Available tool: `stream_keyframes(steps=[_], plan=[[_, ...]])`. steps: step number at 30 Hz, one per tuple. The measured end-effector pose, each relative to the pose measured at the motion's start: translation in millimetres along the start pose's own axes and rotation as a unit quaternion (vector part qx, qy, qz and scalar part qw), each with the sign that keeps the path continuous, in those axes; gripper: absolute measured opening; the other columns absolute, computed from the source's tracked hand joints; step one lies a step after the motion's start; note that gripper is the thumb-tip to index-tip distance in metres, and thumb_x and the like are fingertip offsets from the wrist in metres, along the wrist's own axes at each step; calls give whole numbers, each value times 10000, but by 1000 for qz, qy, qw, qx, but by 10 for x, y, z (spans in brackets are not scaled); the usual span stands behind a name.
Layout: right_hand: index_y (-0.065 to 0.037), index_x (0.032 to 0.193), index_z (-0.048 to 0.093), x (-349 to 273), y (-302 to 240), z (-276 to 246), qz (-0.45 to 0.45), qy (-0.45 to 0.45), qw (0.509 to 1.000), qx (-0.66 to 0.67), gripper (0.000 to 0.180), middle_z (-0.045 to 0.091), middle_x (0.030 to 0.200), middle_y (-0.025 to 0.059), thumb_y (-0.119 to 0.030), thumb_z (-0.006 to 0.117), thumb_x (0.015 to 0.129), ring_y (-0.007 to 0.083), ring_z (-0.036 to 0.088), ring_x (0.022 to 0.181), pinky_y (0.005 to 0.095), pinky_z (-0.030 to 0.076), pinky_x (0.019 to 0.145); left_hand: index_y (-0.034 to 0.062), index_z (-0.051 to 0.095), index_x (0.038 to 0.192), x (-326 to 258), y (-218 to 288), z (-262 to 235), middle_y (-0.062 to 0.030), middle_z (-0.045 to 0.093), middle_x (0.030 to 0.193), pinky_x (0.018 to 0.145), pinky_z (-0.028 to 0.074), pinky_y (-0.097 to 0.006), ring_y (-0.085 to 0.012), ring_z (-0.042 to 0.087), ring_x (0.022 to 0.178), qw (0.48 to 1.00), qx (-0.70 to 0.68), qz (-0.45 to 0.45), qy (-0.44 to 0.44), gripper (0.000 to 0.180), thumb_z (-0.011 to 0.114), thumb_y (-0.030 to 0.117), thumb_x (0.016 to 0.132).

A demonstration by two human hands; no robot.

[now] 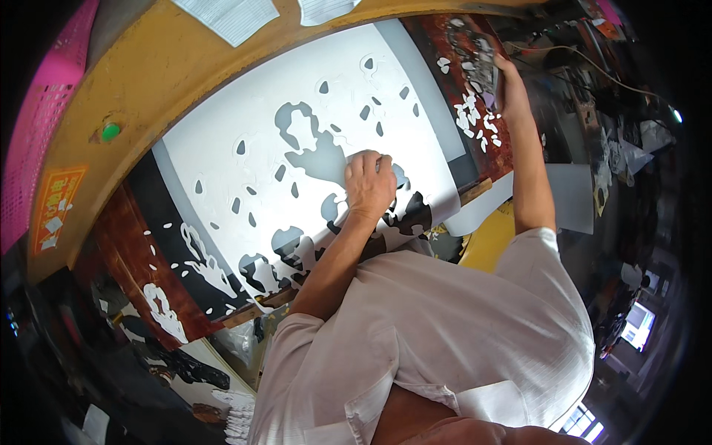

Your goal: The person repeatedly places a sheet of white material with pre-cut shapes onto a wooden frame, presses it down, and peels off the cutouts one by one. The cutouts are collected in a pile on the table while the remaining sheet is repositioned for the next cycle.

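Observation:
A large white sheet (245, 104) with many cut-out holes lies over a grey board and hangs off its near edge. Near the sheet's middle rests my left hand (369, 182), fingers curled and pressed together beside a big hole; anything beneath them is hidden. At the far right, my right hand (510, 87) is closed on the edge of a dark metal cutting die (475, 55) with curved outlines, partly blurred. The die is over the reddish-brown board, beside small white scraps (475, 115).
A yellow machine beam (137, 81) with a green button (110, 132) arches along the far side. White cut pieces (163, 311) lie on the left of the brown board. A pink basket (48, 126) stands at the far left; cluttered shelves line the right.

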State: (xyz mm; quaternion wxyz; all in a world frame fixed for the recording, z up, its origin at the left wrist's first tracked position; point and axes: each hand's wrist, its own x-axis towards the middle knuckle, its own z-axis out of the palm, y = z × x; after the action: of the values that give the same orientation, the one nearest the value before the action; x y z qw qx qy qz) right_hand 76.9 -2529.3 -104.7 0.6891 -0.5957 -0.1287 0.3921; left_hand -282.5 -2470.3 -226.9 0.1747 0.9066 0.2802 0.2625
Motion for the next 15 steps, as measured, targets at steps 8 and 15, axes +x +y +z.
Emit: stream_keyframes(steps=[8, 15], plan=[[-53, 1480, 539, -637, 967, -731, 125, 101, 822, 546, 646, 518, 1494, 299, -539, 429, 1068, 517, 549, 1284, 596, 589, 1009, 140, 722, 1100, -17, 21, 42, -63, 630, 1159, 960, 458, -485, -320, 567, 1147, 999, 17, 25, 22, 246, 698, 152, 856], [-121, 1304, 665, -335, 610, -870, 106, 132, 975, 146, 464, 751, 1100, 119, -485, 629, 1017, 273, 751, 920, 431, 661, 805, 113, 729, 1145, 20, 81, 8, -96, 632, 1153, 958, 462, -501, -343, 574, 1143, 999, 40, 34, -3, 278, 685, 154, 873]])
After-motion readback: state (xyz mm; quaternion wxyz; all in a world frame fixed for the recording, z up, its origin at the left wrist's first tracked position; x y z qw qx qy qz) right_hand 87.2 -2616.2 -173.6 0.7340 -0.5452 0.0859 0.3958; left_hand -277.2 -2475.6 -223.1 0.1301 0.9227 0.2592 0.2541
